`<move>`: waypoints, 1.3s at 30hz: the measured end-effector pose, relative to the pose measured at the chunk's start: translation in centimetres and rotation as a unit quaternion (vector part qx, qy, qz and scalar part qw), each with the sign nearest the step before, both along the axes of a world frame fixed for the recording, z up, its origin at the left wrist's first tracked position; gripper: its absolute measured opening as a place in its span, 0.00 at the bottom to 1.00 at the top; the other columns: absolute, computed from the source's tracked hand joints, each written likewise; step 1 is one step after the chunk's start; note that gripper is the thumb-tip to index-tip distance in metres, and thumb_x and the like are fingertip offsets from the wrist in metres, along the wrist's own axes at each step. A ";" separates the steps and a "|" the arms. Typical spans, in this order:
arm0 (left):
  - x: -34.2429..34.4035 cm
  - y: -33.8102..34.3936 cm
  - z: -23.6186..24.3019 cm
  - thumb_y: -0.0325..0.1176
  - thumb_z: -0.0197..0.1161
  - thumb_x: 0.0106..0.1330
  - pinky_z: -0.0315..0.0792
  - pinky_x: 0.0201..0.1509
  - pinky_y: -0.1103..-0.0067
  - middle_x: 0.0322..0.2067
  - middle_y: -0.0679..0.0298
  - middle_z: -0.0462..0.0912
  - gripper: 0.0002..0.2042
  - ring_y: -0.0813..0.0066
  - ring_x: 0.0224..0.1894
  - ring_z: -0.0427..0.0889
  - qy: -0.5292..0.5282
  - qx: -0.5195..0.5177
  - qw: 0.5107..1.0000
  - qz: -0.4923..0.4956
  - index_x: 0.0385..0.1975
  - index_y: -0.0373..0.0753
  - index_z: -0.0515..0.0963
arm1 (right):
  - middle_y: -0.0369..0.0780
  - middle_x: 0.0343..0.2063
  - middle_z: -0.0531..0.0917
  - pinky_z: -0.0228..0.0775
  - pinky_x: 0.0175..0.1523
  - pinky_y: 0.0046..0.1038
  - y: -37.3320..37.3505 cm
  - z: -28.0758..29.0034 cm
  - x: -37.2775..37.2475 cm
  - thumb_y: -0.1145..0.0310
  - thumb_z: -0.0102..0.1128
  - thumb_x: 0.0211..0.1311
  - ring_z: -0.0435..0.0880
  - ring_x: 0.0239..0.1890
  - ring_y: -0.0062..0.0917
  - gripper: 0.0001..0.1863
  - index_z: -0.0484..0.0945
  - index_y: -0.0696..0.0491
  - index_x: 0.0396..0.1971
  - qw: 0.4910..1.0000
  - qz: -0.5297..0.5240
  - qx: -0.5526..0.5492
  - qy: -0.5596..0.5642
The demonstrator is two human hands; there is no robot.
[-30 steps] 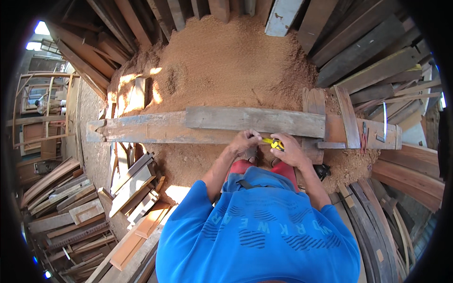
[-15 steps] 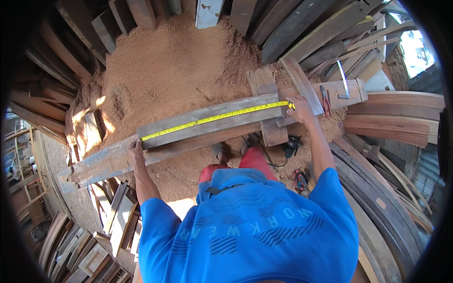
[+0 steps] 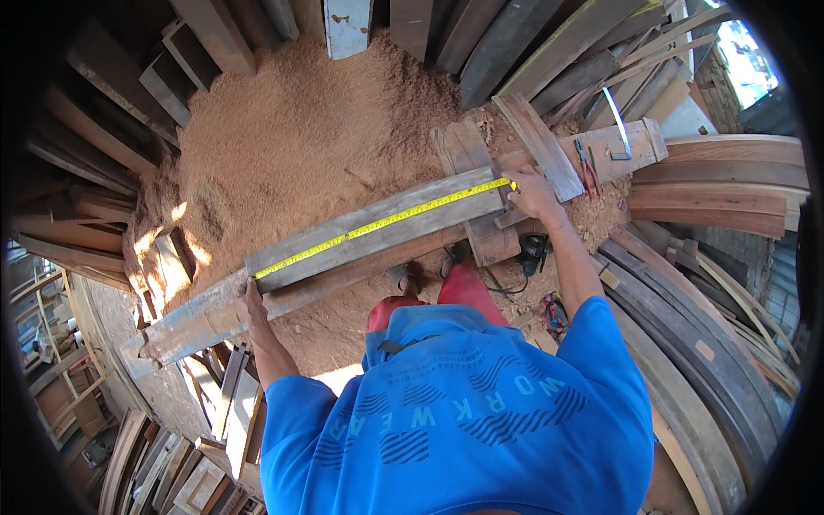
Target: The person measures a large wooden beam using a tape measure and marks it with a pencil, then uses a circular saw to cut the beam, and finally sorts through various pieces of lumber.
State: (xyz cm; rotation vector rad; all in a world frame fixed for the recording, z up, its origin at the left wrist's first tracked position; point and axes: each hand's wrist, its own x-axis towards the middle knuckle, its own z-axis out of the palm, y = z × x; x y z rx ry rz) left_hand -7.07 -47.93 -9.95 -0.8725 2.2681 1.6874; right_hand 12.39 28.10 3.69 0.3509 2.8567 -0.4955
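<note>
A yellow tape measure (image 3: 395, 219) is stretched along a grey weathered board (image 3: 386, 233). My left hand (image 3: 252, 298) pinches the tape's end at the board's left end, its fingertips partly hidden. Near the right end, my right hand (image 3: 534, 194) grips the tape's case, which the fingers mostly cover. Under the board lies a longer, wider plank (image 3: 202, 319), with a short crosspiece (image 3: 489, 240) beneath the right side. To the right of my right hand rest red-handled pliers (image 3: 587, 168) and a metal square (image 3: 618, 127).
Sawdust (image 3: 309, 129) covers the ground beyond the board. Timber pieces (image 3: 502, 51) stand around the far side, and long curved planks (image 3: 687, 378) are stacked at right. A black corded tool (image 3: 534, 251) and a red-and-black tool (image 3: 554, 312) lie near my feet.
The whole view has shifted and turned slightly. Both hands keep their places at the two ends of the tape, which stays stretched along the board.
</note>
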 end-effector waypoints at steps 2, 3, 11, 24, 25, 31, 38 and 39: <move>-0.1 0.2 0.1 0.38 0.66 0.74 0.70 0.37 0.80 0.32 0.69 0.83 0.12 0.82 0.32 0.75 -0.005 0.012 1.000 -0.006 0.44 0.35 0.84 | 0.47 0.56 0.82 0.62 0.72 0.43 0.1 -0.2 0.2 0.67 0.73 0.54 0.76 0.63 0.44 0.32 0.79 0.48 0.62 1.000 -0.006 0.003 -0.003; 0.0 0.2 0.1 0.38 0.66 0.74 0.69 0.37 0.81 0.32 0.69 0.83 0.11 0.83 0.31 0.75 -0.006 0.018 1.000 -0.007 0.44 0.35 0.84 | 0.47 0.56 0.81 0.62 0.72 0.43 0.1 -0.3 0.1 0.67 0.73 0.54 0.76 0.64 0.43 0.32 0.79 0.48 0.62 1.000 -0.006 0.005 -0.005; -0.2 -0.5 0.1 0.36 0.64 0.74 0.75 0.45 0.76 0.38 0.61 0.87 0.13 0.75 0.38 0.81 0.040 -0.074 0.996 -0.032 0.46 0.31 0.85 | 0.42 0.63 0.78 0.63 0.73 0.45 -2.0 1.1 -1.1 0.67 0.72 0.55 0.71 0.68 0.45 0.33 0.76 0.45 0.65 0.998 -0.030 0.016 -0.044; 0.7 6.6 6.1 0.29 0.67 0.64 0.72 0.59 0.57 0.50 0.46 0.83 0.12 0.44 0.55 0.80 0.133 -0.448 0.840 -0.274 0.46 0.37 0.82 | 0.45 0.62 0.75 0.62 0.70 0.52 -20.6 -1.1 -5.2 0.70 0.66 0.60 0.67 0.68 0.46 0.29 0.78 0.46 0.64 0.990 0.118 -0.079 -0.019; 1.0 6.7 6.9 0.27 0.67 0.63 0.71 0.59 0.55 0.51 0.45 0.83 0.11 0.42 0.56 0.79 0.110 -0.439 0.845 -0.284 0.45 0.37 0.82 | 0.46 0.62 0.75 0.62 0.70 0.52 -21.8 -0.8 -5.4 0.70 0.66 0.61 0.67 0.68 0.46 0.29 0.77 0.46 0.64 0.988 0.120 -0.093 -0.022; 1.7 12.0 9.4 0.21 0.67 0.58 0.73 0.53 0.57 0.43 0.48 0.84 0.10 0.44 0.49 0.80 0.201 -0.380 0.805 -0.409 0.40 0.38 0.81 | 0.47 0.63 0.74 0.63 0.69 0.52 -24.9 -1.5 -6.1 0.64 0.67 0.64 0.68 0.68 0.46 0.30 0.73 0.48 0.67 0.987 0.098 -0.124 0.017; 5.1 26.3 7.7 0.25 0.65 0.64 0.74 0.47 0.59 0.32 0.53 0.85 0.03 0.47 0.40 0.81 0.231 -0.227 0.804 -0.498 0.36 0.38 0.81 | 0.53 0.45 0.86 0.75 0.58 0.48 -9.2 3.5 -5.1 0.59 0.61 0.71 0.84 0.50 0.49 0.21 0.79 0.55 0.58 0.949 -0.176 -0.117 0.234; 5.6 27.2 7.3 0.25 0.65 0.64 0.74 0.46 0.60 0.32 0.54 0.84 0.03 0.49 0.40 0.81 0.228 -0.250 0.798 -0.500 0.35 0.38 0.80 | 0.50 0.46 0.86 0.75 0.56 0.47 -4.5 2.8 -3.7 0.63 0.61 0.70 0.84 0.48 0.48 0.20 0.78 0.56 0.57 0.928 -0.268 -0.155 0.206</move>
